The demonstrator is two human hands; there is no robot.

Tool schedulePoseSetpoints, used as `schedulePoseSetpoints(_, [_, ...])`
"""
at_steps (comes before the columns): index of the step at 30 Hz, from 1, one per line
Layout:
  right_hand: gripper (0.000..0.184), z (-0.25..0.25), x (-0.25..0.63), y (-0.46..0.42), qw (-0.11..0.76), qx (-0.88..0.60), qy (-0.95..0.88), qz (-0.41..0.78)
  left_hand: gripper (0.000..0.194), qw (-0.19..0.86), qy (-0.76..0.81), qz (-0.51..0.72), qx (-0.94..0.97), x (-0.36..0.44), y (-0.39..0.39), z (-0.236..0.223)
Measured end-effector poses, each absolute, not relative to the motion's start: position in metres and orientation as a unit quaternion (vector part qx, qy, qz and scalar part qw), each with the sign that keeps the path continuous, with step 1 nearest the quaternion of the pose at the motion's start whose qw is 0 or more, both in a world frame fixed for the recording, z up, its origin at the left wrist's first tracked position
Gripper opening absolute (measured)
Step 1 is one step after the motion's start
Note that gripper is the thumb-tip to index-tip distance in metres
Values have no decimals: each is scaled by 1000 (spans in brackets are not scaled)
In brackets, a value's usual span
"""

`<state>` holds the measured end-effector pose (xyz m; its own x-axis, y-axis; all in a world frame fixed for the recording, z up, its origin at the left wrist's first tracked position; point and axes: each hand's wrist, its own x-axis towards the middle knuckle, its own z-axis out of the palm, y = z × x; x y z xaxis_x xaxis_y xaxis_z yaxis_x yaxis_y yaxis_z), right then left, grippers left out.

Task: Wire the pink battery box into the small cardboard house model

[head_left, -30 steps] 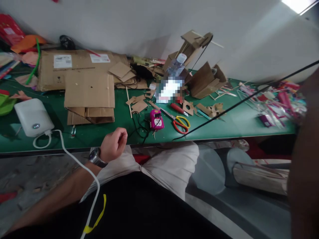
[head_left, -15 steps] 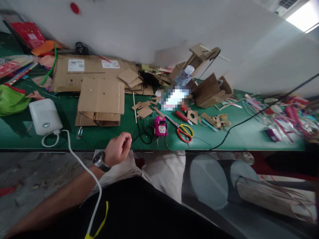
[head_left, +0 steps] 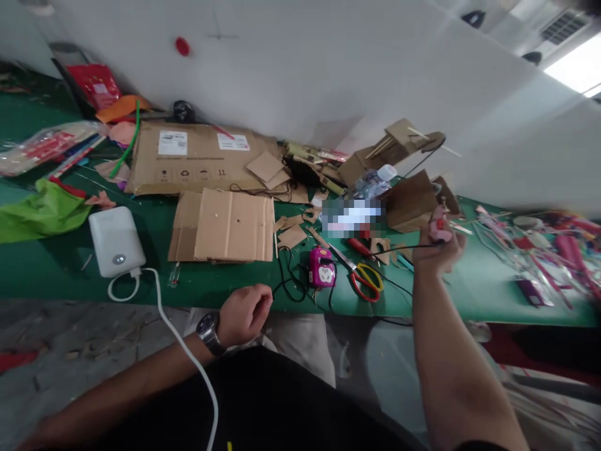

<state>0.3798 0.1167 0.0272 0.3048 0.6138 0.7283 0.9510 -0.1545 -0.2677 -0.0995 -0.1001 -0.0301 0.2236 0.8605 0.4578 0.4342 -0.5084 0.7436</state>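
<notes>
My left hand rests closed by the near edge of the green table, fingers curled with nothing visible in them, a watch on its wrist. My right hand is raised over the table, fingers wrapped round a pink tool with a black cord trailing from it. A pink socket block lies between the hands, with black wire looped beside it. Red and yellow scissors lie just right of the block.
Flat cardboard sheets and a large box cover the middle left. A white power pack with a white cable sits left. Cardboard constructions stand at the back. Coloured clutter fills the right end, green paper the left.
My right arm has come into view and now holds the pink tool above the table. The view has swung left and down. My left hand stays closed at the table edge.
</notes>
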Motion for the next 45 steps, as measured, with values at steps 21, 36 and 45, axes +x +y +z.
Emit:
schedulePoseSetpoints(21, [43,-25,427,44,248,-543,-796,-95,11,-21,612,398,683,-69,-105,-53])
schedulePoseSetpoints(36, [32,-32,423,40,299,-609,-730,-81,8,-35,662,352,661,-62,-98,-55])
schedulePoseSetpoints(45, [29,-14,350,0,433,-612,-654,-98,9,-52,629,386,673,-65,-97,-56])
